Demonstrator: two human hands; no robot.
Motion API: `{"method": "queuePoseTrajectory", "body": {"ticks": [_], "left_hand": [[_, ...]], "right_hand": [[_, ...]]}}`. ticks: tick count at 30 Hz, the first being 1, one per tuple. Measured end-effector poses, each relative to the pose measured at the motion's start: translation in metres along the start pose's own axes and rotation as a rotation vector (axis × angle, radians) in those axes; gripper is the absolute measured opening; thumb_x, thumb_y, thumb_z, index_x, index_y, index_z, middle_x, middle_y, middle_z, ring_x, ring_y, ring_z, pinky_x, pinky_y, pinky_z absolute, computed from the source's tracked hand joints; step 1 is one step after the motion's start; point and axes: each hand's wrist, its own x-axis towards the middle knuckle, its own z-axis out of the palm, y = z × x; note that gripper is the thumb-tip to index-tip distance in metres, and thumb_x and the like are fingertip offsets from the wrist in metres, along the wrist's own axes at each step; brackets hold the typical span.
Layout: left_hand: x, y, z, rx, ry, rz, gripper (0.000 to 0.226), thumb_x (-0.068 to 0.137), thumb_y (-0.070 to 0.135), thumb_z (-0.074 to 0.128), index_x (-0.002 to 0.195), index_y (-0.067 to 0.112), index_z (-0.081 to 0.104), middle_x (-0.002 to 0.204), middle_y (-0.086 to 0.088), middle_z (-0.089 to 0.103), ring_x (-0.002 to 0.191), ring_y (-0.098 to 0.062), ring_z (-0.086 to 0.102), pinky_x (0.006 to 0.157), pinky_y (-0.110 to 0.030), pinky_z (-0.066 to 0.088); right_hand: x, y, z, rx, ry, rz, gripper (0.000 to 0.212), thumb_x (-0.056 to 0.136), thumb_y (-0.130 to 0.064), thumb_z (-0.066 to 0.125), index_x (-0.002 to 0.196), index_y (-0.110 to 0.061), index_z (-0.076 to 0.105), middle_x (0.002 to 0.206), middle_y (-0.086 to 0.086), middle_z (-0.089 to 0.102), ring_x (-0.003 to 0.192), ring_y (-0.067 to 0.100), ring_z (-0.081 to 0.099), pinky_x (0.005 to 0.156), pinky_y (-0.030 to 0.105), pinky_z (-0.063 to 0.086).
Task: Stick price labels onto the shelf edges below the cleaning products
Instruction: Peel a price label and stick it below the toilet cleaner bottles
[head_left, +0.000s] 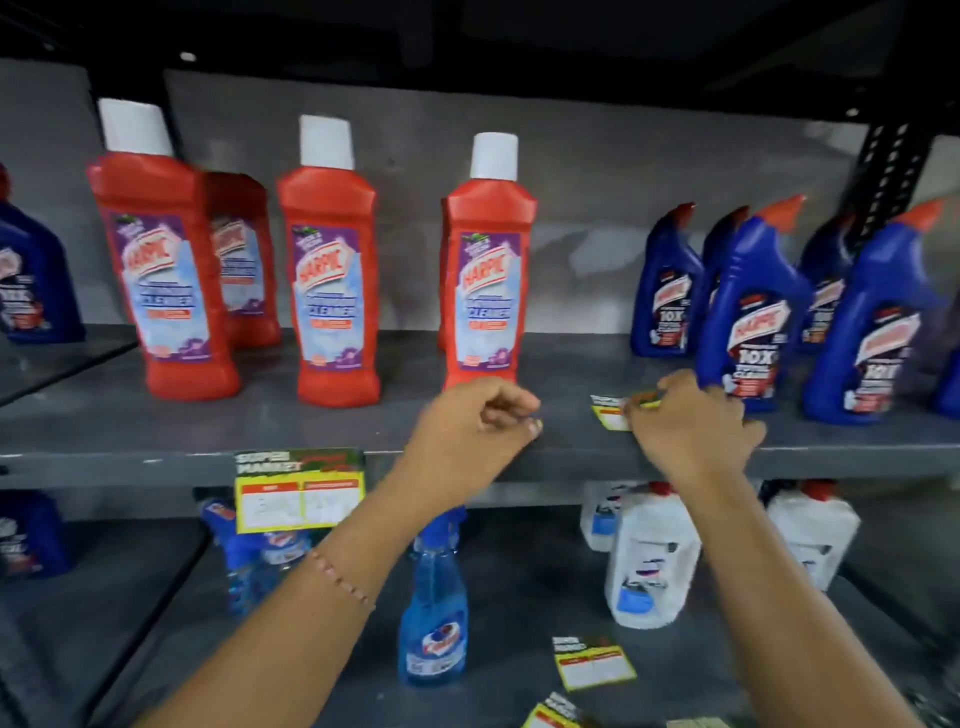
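Observation:
A yellow price label (300, 491) hangs stuck on the grey shelf edge (130, 465) below the red bottles (327, 270). My right hand (693, 421) pinches another price label (612, 413) that lies on the upper shelf, just left of the blue bottles (748, 312). My left hand (478, 426) hovers over the shelf edge in front of the third red bottle (488, 270), fingers curled with nothing seen in them. Two loose labels, one (592, 662) and another (550, 717), lie on the lower shelf.
Blue spray bottles (434, 613) and white jugs (652, 556) stand on the lower shelf. More blue bottles (31, 280) sit at the far left. A black slotted upright (888, 166) rises at the right. The shelf surface (571, 364) between red and blue bottles is bare.

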Motion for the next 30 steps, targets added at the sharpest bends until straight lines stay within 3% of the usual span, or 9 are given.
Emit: {"method": "queuePoseTrajectory", "body": {"ticks": [3,5,8,10,12,16,22,27,30], "left_hand": [[0.036,0.001,0.032,0.016,-0.020,-0.116,0.007,0.082,0.015,0.068,0.088,0.017,0.070,0.078,0.006,0.070,0.072,-0.009,0.064,0.079,-0.027,0.055],[0.053,0.000,0.048,0.038,-0.039,-0.202,0.023,0.079,0.023,0.071,0.101,0.016,0.069,0.092,0.000,0.073,0.086,-0.019,0.069,0.089,-0.038,0.056],[0.063,0.002,0.065,-0.004,-0.032,-0.264,0.053,0.076,0.029,0.076,0.123,0.012,0.059,0.112,-0.003,0.069,0.096,-0.023,0.069,0.091,-0.039,0.056],[0.062,0.010,0.071,-0.060,-0.010,-0.236,0.046,0.079,0.025,0.075,0.120,0.010,0.061,0.106,-0.003,0.072,0.079,-0.014,0.067,0.076,-0.027,0.056],[0.058,0.023,0.080,-0.098,0.000,-0.202,0.023,0.082,0.021,0.073,0.103,0.013,0.072,0.082,0.000,0.074,0.053,-0.005,0.055,0.051,-0.017,0.046],[0.047,0.053,0.124,-0.178,-0.039,-0.188,0.005,0.083,0.014,0.072,0.083,0.014,0.077,0.063,-0.002,0.068,0.040,-0.008,0.047,0.037,-0.019,0.039],[0.035,0.094,0.225,-0.157,-0.220,-0.157,0.010,0.081,0.010,0.074,0.089,0.003,0.073,0.065,-0.011,0.069,0.043,-0.012,0.059,0.039,-0.019,0.048],[0.035,0.105,0.292,0.012,-0.145,-0.075,0.007,0.078,0.009,0.076,0.085,0.010,0.074,0.070,-0.012,0.074,0.054,-0.024,0.069,0.057,-0.033,0.062],[0.036,0.101,0.315,0.081,-0.070,-0.054,0.008,0.079,0.009,0.073,0.080,0.017,0.074,0.068,-0.004,0.074,0.054,-0.021,0.071,0.064,-0.039,0.063]], "right_hand": [[0.018,0.010,-0.001,0.126,-0.098,-0.052,0.034,0.081,-0.045,0.064,0.112,-0.031,0.062,0.116,0.005,0.067,0.114,0.033,0.056,0.094,0.043,0.035],[0.027,0.016,-0.002,0.399,-0.124,-0.151,0.019,0.082,-0.024,0.068,0.098,-0.033,0.067,0.108,-0.005,0.071,0.104,0.022,0.063,0.086,0.034,0.043],[0.030,0.033,-0.007,0.743,-0.139,-0.291,0.034,0.082,0.002,0.065,0.083,-0.031,0.070,0.093,-0.008,0.073,0.088,0.009,0.067,0.079,0.020,0.052],[0.029,0.045,-0.014,0.954,-0.152,-0.321,0.034,0.083,0.007,0.066,0.087,-0.026,0.072,0.094,-0.001,0.075,0.088,0.015,0.070,0.079,0.027,0.055],[0.026,0.061,-0.022,1.085,-0.169,-0.306,0.028,0.084,0.006,0.067,0.093,-0.019,0.073,0.094,0.004,0.075,0.084,0.013,0.071,0.072,0.024,0.055],[0.026,0.111,-0.033,1.246,-0.096,-0.231,0.024,0.087,0.002,0.066,0.102,-0.016,0.071,0.094,0.003,0.075,0.078,0.004,0.070,0.062,0.018,0.054],[0.042,0.204,-0.042,1.289,0.095,-0.106,0.019,0.091,-0.010,0.065,0.102,-0.025,0.069,0.083,0.000,0.068,0.067,0.001,0.060,0.060,0.017,0.048],[0.065,0.257,-0.044,1.303,0.094,-0.030,0.026,0.079,-0.004,0.077,0.101,-0.011,0.065,0.083,0.001,0.071,0.066,0.000,0.069,0.056,0.015,0.053],[0.076,0.272,-0.038,1.296,0.072,-0.043,0.029,0.077,0.001,0.077,0.101,-0.007,0.063,0.085,0.004,0.071,0.066,-0.001,0.069,0.056,0.013,0.052]]}}
